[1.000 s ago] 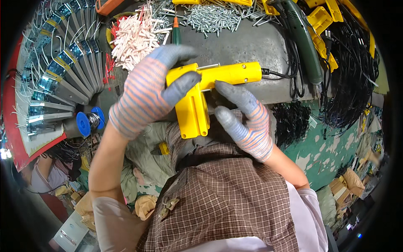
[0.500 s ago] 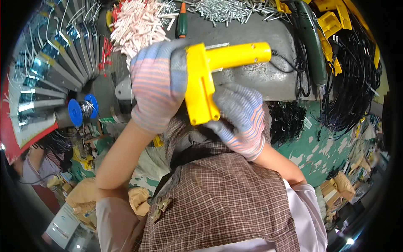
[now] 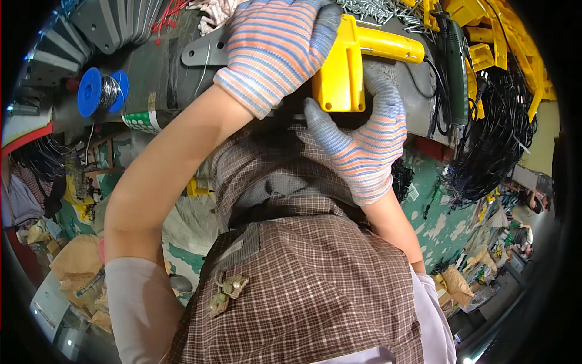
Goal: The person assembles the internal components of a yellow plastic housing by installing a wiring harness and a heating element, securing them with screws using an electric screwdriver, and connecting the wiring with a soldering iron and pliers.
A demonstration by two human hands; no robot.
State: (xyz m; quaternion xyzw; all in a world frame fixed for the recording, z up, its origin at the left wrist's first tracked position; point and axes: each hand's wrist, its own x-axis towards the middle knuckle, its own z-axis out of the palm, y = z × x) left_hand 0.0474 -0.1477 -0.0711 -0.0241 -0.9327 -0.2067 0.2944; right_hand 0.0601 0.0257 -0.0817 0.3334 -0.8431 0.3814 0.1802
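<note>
My left hand (image 3: 273, 51), in a striped glove with grey fingertips, grips the left edge of a yellow plastic housing (image 3: 341, 76). This housing has a block-shaped body and a round handle pointing right, with screw holes at its lower corners. Most of my left fingers are hidden at the upper edge. Around the housing's lower end, my right hand (image 3: 367, 145), gloved alike, is open, thumb on the left and fingers on the right; whether it touches cannot be made out. Partly beneath my left hand lies a grey metal plate (image 3: 203, 53) with holes.
A blue wire spool (image 3: 91, 92) stands at left, below stacked grey metal plates (image 3: 100, 24). Loose screws (image 3: 376, 9) lie at the far side. To the right are a green electric screwdriver (image 3: 456, 73), yellow plastic parts (image 3: 482, 57) and coiled black cables (image 3: 494, 133).
The view has shifted, and both hands and the housing now sit higher in it. The housing has turned to show a broader, smoother face. My right hand has spread its thumb from its fingers.
</note>
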